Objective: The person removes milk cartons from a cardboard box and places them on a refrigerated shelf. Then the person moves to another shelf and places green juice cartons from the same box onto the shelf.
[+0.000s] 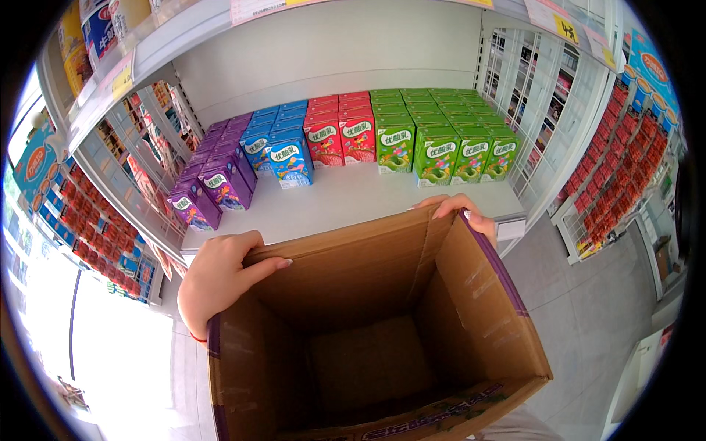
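Note:
An open cardboard box [353,275] stands before me, tilted so that I look down to its bare floor; no contents show. My left hand [226,275] grips its far left rim, thumb on the inside. At the far right corner my right hand [460,215] curls its fingers over the rim. Just beyond the box is a white shelf [353,193] with drink cartons in colour groups: purple cartons [226,182] on the left, then blue cartons [289,160], red cartons [356,135] and green cartons [441,154] on the right.
An upper shelf edge [182,38] with price tags overhangs the cartons. Racks of red packets [629,171] hang to the right, and similar packets [99,231] to the left. White wire mesh panels [524,82] flank the shelf. Grey floor tiles [579,308] lie at the right.

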A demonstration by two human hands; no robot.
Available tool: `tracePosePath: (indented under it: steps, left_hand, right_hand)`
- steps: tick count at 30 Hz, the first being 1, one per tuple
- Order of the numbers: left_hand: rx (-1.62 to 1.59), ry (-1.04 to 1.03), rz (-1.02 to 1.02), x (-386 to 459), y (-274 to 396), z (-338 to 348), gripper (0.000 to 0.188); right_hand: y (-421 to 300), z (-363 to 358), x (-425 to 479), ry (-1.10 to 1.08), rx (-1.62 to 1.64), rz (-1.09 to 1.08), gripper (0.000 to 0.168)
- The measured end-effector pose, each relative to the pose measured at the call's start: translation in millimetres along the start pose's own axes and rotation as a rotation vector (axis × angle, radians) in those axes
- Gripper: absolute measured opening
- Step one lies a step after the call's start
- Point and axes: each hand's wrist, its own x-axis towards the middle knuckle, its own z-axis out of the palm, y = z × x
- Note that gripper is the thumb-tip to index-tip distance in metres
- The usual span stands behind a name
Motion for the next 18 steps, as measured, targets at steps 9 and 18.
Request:
tracePosePath:
  steps: [9, 18]
  left_hand:
    - [-0.01, 0.027, 0.024, -1.0, -0.1, 1.5, 0.041]
    - [-0.004, 0.033, 0.042, -0.1, -2.1, 1.9, 0.041]
  right_hand:
    - [1.0, -3.6, 0.2, -0.013, -0.023, -0.003, 0.046]
    - [2.2, -4.9, 1.5, -0.028, -0.049, -0.025, 0.045]
